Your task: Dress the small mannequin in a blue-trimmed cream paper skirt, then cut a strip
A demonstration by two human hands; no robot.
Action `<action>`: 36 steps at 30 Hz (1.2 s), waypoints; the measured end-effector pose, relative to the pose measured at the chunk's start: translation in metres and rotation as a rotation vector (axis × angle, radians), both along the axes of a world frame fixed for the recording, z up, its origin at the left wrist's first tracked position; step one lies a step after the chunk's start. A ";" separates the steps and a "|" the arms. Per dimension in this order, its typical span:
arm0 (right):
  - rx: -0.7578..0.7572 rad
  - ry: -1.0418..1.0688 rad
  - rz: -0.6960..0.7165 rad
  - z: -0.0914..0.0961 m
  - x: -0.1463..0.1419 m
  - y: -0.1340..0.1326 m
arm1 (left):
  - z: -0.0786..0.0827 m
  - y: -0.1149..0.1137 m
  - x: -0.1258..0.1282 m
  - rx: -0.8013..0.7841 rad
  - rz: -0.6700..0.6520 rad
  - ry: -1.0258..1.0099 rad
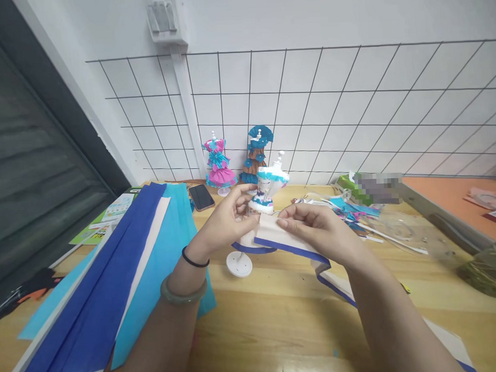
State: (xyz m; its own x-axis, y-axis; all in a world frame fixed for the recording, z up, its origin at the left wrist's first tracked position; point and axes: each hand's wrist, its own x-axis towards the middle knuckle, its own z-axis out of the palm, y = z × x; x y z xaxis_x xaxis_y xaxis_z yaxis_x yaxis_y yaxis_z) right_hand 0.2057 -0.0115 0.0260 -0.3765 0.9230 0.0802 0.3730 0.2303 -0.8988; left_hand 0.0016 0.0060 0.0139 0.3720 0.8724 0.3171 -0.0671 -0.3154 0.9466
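Note:
A small white mannequin (268,188) on a round white base (239,264) stands at the middle of the wooden table (277,315); its bust wears a white and blue paper top. My left hand (227,222) pinches a white paper strip with a dark blue edge (288,243) against the mannequin's waist. My right hand (320,229) grips the same strip from the right, fingers closed on it. The strip's free end trails down the table under my right forearm.
Long sheets of dark blue, white and light blue crepe paper (113,299) lie at the left. A phone (201,197) and two dressed mannequins (218,162) (257,153) stand at the back by a wire grid. Paper scraps (354,212) and clear plastic lie right.

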 end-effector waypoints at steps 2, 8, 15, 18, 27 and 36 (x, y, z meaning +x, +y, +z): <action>0.035 -0.005 -0.016 0.000 -0.001 0.000 | 0.000 0.000 0.000 0.015 -0.002 0.010; 0.121 -0.004 -0.053 -0.002 -0.004 -0.001 | -0.002 0.002 -0.001 0.054 -0.014 0.036; 0.191 -0.050 -0.088 -0.004 -0.004 0.001 | -0.002 0.001 0.000 0.025 -0.015 0.037; 0.225 -0.076 -0.109 -0.004 -0.004 0.001 | -0.002 0.000 0.000 0.023 -0.027 0.036; 0.262 -0.099 -0.107 -0.004 -0.005 -0.001 | -0.001 0.000 0.001 0.027 -0.031 0.028; 0.294 -0.113 -0.124 -0.005 -0.006 -0.002 | -0.002 0.001 -0.001 0.040 -0.043 0.040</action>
